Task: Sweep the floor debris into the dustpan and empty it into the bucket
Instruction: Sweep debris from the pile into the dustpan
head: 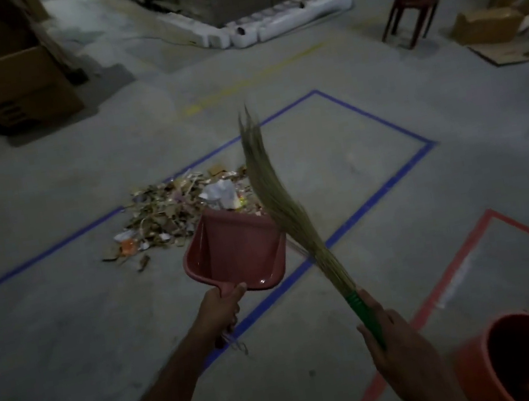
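Debris (181, 210) lies heaped on the concrete floor (69, 335) just left of the frame's centre, inside a rectangle of blue tape (377, 196). Our left hand (221, 311) curls round the handle of the red dustpan (237, 256), thumb laid along the top; the pan sits at the centre of the frame with its mouth toward the heap, and whether its front edge touches the heap we cannot tell. Our right hand (392, 336), lower right of centre, wraps its fingers round the green handle of the grass broom (277, 205), whose bristles slant up and left past the pan's right side, blurred at the tips. An orange-red bucket (473, 368) stands in the lower right corner, beside red tape (443, 289). A cardboard box (12, 84) sits at upper left, a dark red chair (408, 4) at upper right.
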The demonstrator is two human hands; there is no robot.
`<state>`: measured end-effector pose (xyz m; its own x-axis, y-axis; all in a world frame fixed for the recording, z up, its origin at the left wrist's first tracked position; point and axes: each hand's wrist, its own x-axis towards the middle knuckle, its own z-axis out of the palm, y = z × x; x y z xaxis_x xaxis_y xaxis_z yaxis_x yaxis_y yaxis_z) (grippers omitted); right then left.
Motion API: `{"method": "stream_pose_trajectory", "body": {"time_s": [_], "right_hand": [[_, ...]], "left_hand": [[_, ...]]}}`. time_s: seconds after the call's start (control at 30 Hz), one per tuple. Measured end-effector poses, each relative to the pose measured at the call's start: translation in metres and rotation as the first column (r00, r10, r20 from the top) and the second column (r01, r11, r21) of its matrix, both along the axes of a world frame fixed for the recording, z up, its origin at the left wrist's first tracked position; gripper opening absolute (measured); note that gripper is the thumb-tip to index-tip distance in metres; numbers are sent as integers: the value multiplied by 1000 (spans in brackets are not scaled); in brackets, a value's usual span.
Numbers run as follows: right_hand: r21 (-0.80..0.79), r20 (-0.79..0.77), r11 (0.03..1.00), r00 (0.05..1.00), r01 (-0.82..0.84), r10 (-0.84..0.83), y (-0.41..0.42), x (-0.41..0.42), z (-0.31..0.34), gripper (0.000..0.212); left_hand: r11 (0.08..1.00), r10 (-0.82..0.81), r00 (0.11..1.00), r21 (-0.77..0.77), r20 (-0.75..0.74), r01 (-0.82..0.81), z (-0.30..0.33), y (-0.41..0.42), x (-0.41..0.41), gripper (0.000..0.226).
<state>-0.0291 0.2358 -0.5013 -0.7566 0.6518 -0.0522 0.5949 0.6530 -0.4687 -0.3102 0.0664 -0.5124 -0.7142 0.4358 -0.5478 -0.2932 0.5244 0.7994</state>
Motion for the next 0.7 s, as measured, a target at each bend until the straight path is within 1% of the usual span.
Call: {"method": "stream_pose_trajectory", "body": {"time_s": [0.23,0.37,0.5,0.6,0.7], "right_hand": [[-35,117,998,991,-62,65,-42,-95,-13,86],[-48,116,993,987,-110,115,-45,-145,-17,82],[-20,101,984,978,-179,180,-31,-198,-23,78],[-40,65,976,974,-214,217,-15,-241,-32,81],[-63,53,970,970,-233,237,5,-294,-47,78]], "left_hand": [[991,131,991,-26,38,-130,-18,-88,-87,32],[976,218,974,-33,53,-217,-26,-114,-123,35],[950,311,947,-48,82,-308,-34,-127,-154,33],[942,333,939,-66,87,-328,-43,-134,-184,32],[934,355,931,-89,88,-347,-50,-137,-223,30]]}}
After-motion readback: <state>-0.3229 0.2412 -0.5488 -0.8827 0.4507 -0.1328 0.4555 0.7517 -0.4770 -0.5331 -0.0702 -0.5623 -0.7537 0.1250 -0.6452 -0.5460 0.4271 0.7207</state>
